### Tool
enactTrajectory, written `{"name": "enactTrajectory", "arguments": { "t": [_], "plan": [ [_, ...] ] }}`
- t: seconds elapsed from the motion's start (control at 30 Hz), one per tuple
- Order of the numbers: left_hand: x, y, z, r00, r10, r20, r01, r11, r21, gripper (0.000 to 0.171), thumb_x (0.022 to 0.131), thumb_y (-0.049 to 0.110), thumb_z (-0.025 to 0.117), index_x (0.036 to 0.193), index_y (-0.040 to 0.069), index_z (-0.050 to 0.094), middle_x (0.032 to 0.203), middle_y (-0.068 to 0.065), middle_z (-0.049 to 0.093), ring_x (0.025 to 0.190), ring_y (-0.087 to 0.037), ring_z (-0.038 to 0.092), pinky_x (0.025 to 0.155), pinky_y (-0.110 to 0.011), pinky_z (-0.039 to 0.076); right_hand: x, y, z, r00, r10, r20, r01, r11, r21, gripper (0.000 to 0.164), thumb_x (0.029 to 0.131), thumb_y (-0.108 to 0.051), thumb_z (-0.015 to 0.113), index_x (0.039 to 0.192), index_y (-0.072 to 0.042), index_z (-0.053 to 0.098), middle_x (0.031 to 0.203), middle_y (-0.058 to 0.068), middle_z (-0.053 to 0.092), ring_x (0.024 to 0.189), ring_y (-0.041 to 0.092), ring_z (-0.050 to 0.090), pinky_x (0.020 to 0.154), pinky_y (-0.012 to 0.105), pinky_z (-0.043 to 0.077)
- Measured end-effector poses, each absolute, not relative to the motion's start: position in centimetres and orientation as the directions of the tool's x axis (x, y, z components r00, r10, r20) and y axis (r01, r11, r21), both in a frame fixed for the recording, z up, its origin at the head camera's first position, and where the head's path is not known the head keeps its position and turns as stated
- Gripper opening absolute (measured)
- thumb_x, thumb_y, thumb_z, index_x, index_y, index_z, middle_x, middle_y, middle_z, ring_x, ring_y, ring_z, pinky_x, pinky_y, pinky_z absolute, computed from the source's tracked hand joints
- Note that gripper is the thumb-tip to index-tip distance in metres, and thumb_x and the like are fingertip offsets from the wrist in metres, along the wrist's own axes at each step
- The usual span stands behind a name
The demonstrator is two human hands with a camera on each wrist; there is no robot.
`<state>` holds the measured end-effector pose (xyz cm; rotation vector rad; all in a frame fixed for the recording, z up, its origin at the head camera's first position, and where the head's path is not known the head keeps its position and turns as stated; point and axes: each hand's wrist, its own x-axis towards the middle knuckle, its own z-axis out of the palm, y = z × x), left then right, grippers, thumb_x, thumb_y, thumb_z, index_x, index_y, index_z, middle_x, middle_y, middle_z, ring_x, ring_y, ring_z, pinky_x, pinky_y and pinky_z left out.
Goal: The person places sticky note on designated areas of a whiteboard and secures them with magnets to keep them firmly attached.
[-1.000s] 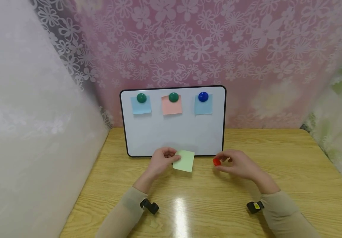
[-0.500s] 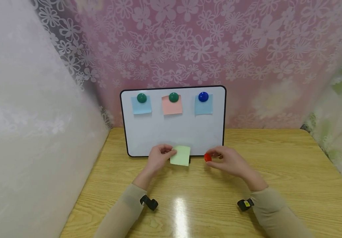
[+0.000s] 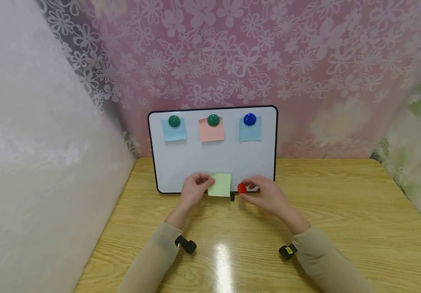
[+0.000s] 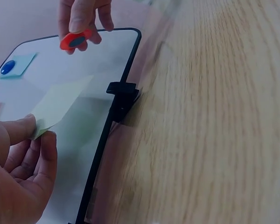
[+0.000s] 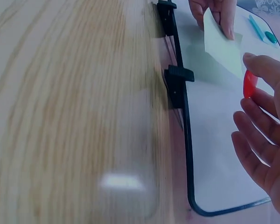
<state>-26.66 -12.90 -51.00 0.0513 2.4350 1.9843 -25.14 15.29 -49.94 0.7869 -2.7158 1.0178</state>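
My left hand (image 3: 193, 190) pinches a pale green sticky note (image 3: 220, 185) by its left edge, in front of the lower middle of the whiteboard (image 3: 181, 162). In the left wrist view the note (image 4: 60, 103) stands out at a slant from the board, thumb on top and fingers beneath. To the right of it, my right hand (image 3: 267, 197) holds a round red magnet (image 3: 242, 188) between thumb and fingers, near the board's bottom edge. The magnet's dark back (image 4: 77, 42) shows in the left wrist view. The other right-hand fingers are spread in the right wrist view.
Along the board's top hang a blue note (image 3: 174, 132) and a pink note (image 3: 211, 133) under green magnets, and another blue note (image 3: 250, 132) under a blue magnet. Black clips (image 5: 177, 84) grip the bottom frame. The wooden table (image 3: 342, 203) extends in front.
My left hand has raised the green note slightly up and left, over the board's lower part. My right hand has carried the red magnet left and a little up, closer to the note.
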Motion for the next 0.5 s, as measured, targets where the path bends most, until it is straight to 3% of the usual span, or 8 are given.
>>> {"name": "enactTrajectory", "arguments": {
  "t": [0.23,0.5],
  "plan": [
    [-27.1,-12.8,-50.9,-0.999,-0.009,0.048,0.045,0.209,0.977,0.021,0.099,0.021,0.080,0.113,0.004,0.078,0.101,-0.006,0.073,0.088,-0.019,0.067,0.074,-0.030,0.058,-25.5,13.3,-49.3,-0.872,-0.362,0.329,-0.489,0.646,-0.586,0.044,0.091,-0.034,0.089,0.127,-0.011,0.075,0.119,0.004,0.073,0.103,0.026,0.070,0.084,0.042,0.061],
    [-27.5,-12.4,-50.6,-0.994,-0.039,0.106,0.096,0.207,0.974,0.019,0.099,0.021,0.081,0.107,0.004,0.079,0.095,-0.005,0.073,0.084,-0.017,0.064,0.067,-0.026,0.053,-26.2,11.5,-49.2,-0.819,-0.358,0.449,-0.562,0.660,-0.498,0.044,0.090,-0.033,0.090,0.125,-0.010,0.076,0.121,0.006,0.073,0.110,0.027,0.068,0.092,0.044,0.059]
  ]
}}
